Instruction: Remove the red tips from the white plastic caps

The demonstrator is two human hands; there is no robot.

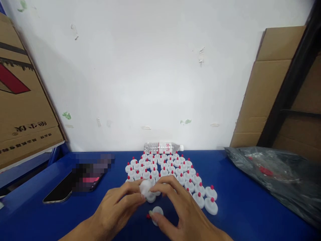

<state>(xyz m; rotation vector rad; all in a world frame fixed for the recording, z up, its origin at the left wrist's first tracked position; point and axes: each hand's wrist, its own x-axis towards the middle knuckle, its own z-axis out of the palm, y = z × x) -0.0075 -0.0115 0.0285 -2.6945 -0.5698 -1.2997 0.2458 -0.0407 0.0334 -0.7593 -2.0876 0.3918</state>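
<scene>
Several white plastic caps with red tips (173, 169) stand in rows on the blue table (240, 201). My left hand (117, 209) pinches one white cap (145, 186) at the near edge of the rows. My right hand (183, 207) reaches over beside it, its fingers curled and touching the same cap, and its thumb presses a second white cap (157, 213) with a small red piece (148, 216) next to it. Both hands meet just in front of the rows.
A clear water bottle (163, 147) lies against the white wall behind the caps. A dark phone (60, 191) lies at the left. A black plastic bag (278, 177) covers the table's right side. Cardboard boxes (22, 100) stand at left and right.
</scene>
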